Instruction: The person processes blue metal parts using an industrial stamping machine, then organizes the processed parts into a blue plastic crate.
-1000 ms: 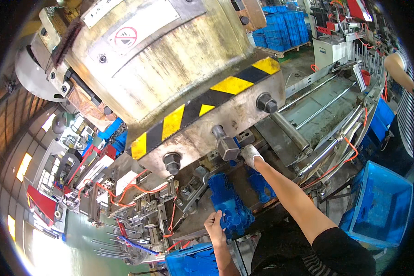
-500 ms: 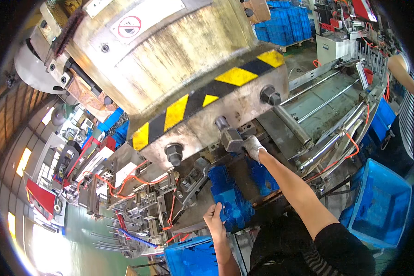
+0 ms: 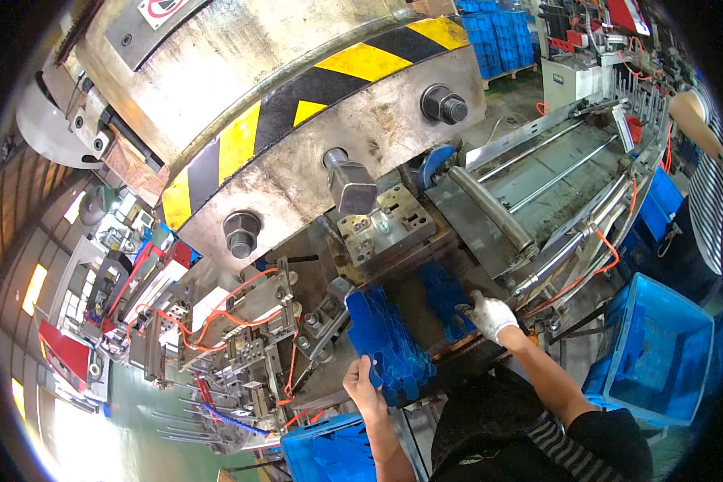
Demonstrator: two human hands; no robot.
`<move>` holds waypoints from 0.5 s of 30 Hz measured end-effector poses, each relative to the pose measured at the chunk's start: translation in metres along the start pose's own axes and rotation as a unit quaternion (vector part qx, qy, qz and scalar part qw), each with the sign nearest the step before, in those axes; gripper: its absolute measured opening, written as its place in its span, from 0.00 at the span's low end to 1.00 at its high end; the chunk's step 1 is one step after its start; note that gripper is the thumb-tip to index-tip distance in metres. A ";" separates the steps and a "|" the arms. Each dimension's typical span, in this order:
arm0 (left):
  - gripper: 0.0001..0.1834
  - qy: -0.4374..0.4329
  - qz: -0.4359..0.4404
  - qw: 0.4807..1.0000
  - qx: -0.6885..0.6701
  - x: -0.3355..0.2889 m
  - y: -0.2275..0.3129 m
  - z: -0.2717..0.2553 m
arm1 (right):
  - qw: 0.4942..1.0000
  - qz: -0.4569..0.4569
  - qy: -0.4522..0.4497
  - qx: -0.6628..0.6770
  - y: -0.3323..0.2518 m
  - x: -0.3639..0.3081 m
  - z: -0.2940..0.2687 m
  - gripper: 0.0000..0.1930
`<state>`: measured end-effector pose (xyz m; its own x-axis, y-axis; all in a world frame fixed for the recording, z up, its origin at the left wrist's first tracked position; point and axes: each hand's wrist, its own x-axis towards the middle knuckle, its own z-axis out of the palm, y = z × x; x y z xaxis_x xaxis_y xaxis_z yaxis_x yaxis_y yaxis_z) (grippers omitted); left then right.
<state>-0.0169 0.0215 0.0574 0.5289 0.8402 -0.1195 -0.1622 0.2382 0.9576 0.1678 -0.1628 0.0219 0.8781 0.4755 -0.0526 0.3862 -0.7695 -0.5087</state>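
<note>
My bare left hand (image 3: 365, 390) is closed on the left edge of a stack of flat blue plates (image 3: 386, 337), thumb uppermost. The plates have notched outlines and overlap unevenly. My right hand (image 3: 492, 316), in a white glove with dark fingertips, is at the right edge of a second group of blue plates (image 3: 442, 293). Its fingers look slightly apart, and no plate is seen lifted in them. Beyond both hands, a metal die block (image 3: 386, 225) lies under the press ram (image 3: 321, 185), which bears bolts and yellow-black stripes.
A curved blue piece (image 3: 435, 165) is behind the die. Metal rails and a roller (image 3: 490, 209) run off to the right. Blue bins stand at lower right (image 3: 659, 353) and lower left (image 3: 329, 450). Orange hoses (image 3: 201, 329) loop around the left fixtures. A person in stripes (image 3: 707, 185) is at far right.
My right hand has drawn back from beneath the press ram to the right-hand blue plates. The die block has come into view. My left hand stays at its stack while the view has shifted.
</note>
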 end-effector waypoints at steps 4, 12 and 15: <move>0.12 0.024 0.076 0.996 0.031 -0.004 -0.003 0.009 | 0.975 -0.057 -0.039 0.209 -0.040 -0.023 -0.036 0.21; 0.08 0.036 0.307 0.907 0.286 0.011 -0.003 0.023 | 0.827 0.034 -0.153 0.540 -0.112 0.039 -0.023 0.12; 0.07 0.034 0.280 0.886 0.367 0.002 -0.001 0.016 | 0.925 -0.185 -0.020 0.332 -0.061 0.121 0.021 0.10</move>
<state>-0.0029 0.0150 0.0600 0.4809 0.7597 0.4376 0.2162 -0.5865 0.7806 0.2450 -0.0495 0.0281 0.7048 0.6788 0.2061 0.3877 -0.1253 -0.9132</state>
